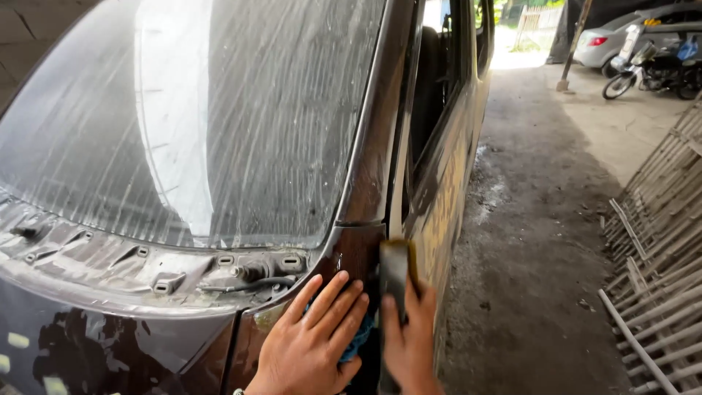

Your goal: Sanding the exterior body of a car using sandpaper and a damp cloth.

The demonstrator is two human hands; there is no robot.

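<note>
Head cam: both hands work at the front corner of a dark car (365, 183), near the base of the windscreen (219, 117). L hand (318, 340) lies flat, fingers spread, pressing a blue cloth (360, 338) onto the fender (351, 252); only a bit of cloth shows under the palm. R hand (411, 344) grips a dark sanding block (395, 271), held upright against the fender edge just by the door (442, 197) gap. Glass is streaked w/ dried residue; cowl panel (146, 267) is off, clips and a hose exposed. Risks, as I judge them: block held on its edge could cut through paint at the crease, uneven pressure being the cause; grit caught in the cloth may scratch; slurry could run into the open cowl. Motorbike (647, 69) and a silver car (629, 33) stand well apart, at rear.
</note>
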